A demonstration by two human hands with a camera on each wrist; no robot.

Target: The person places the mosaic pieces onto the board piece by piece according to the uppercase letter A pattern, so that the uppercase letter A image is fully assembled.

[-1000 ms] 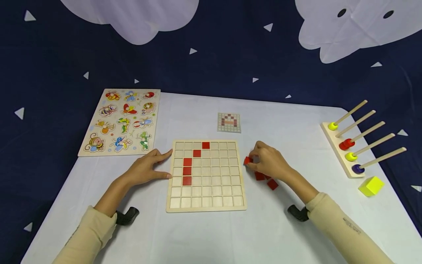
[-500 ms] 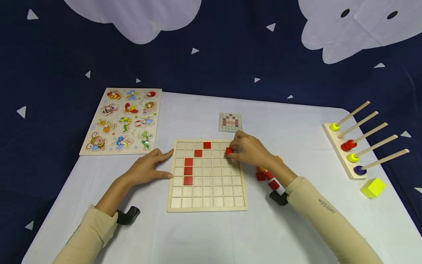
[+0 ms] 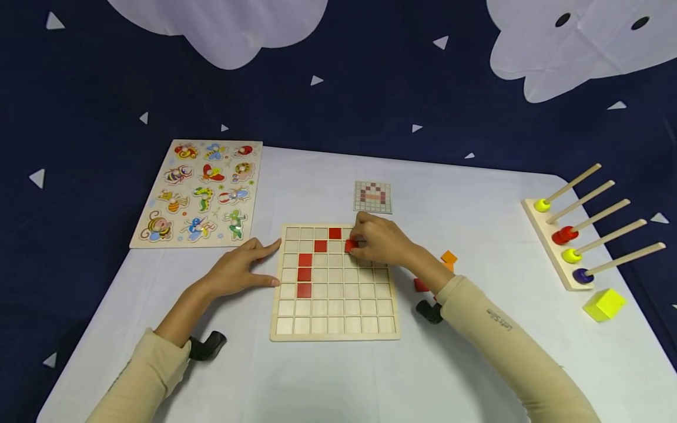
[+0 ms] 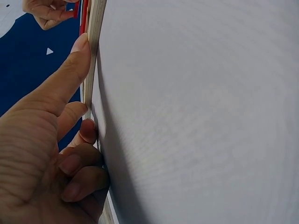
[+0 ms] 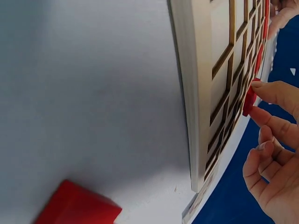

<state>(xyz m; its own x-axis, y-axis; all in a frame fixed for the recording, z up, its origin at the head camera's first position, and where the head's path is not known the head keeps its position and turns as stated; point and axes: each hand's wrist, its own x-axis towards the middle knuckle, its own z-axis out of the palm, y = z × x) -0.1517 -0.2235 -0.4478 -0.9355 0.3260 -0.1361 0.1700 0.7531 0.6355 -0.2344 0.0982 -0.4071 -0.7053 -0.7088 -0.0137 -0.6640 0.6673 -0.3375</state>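
Note:
A wooden grid board (image 3: 335, 308) lies on the white table with several red square tiles (image 3: 304, 274) set in its cells. My left hand (image 3: 235, 269) rests at the board's left edge, thumb and forefinger spread and touching the frame. In the left wrist view its other fingers (image 4: 81, 165) are bent beside the edge. Over the upper right part of the grid, my right hand (image 3: 383, 239) pinches another red square tile (image 3: 349, 246) between thumb and forefinger. The right wrist view shows that held tile (image 5: 250, 98) tilted, close at the board's surface.
Behind the board lies a small pattern card (image 3: 372, 197). Loose orange tiles (image 3: 449, 257) and red tiles (image 3: 421, 285) lie to the right, partly hidden by the forearm. An insect peg puzzle (image 3: 203, 197) is back left; a bead stacker (image 3: 557, 244) and yellow block (image 3: 605, 305) stand right.
My right hand has carried a red square tile from the loose pile leftward to over the board's second row. My left hand has stayed at the board's edge.

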